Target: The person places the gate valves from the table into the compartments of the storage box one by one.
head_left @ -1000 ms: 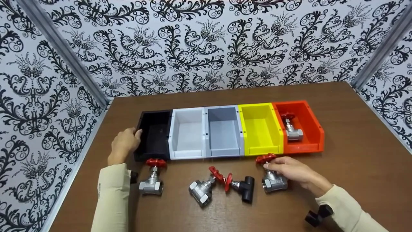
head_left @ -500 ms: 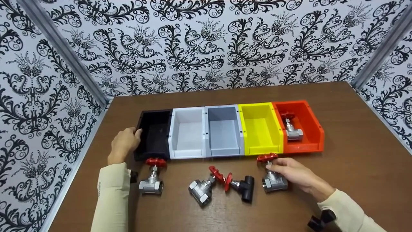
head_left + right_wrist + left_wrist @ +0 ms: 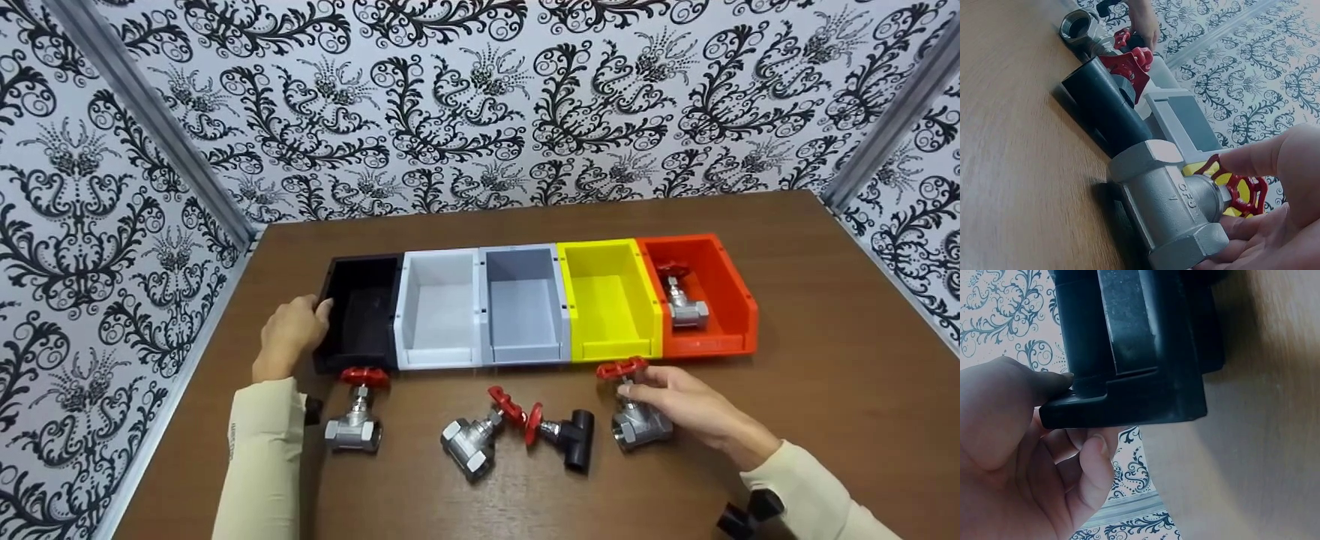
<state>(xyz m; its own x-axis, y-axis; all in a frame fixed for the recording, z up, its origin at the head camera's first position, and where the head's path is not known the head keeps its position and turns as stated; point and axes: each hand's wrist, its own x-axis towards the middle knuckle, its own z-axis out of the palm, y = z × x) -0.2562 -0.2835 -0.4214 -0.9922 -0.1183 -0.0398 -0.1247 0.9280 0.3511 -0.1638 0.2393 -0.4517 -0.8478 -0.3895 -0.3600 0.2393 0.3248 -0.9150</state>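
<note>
At the left end of a row of joined bins, my left hand (image 3: 294, 331) grips the side wall of the black bin (image 3: 367, 319). In the left wrist view the thumb lies over the rim of that wall and the curled fingers sit on its outer side. My right hand (image 3: 694, 405) holds a silver valve (image 3: 643, 427) by its stem, just below the red handwheel (image 3: 622, 367). Close up in the right wrist view, thumb and fingers surround the handwheel end of this valve (image 3: 1165, 208), whose threaded body stays low over the table.
White (image 3: 439, 358), grey (image 3: 525, 354), yellow (image 3: 615, 349) and red (image 3: 712, 345) bins continue the row; another valve (image 3: 686, 313) lies in the red one. Along the front are two silver valves (image 3: 352, 433) (image 3: 471, 448) and a black-bodied valve (image 3: 577, 441). Patterned walls (image 3: 487, 112) enclose the table.
My right hand and forearm have shifted very slightly to the right, the fingers staying on the valve stem. The left hand keeps its place on the black bin.
</note>
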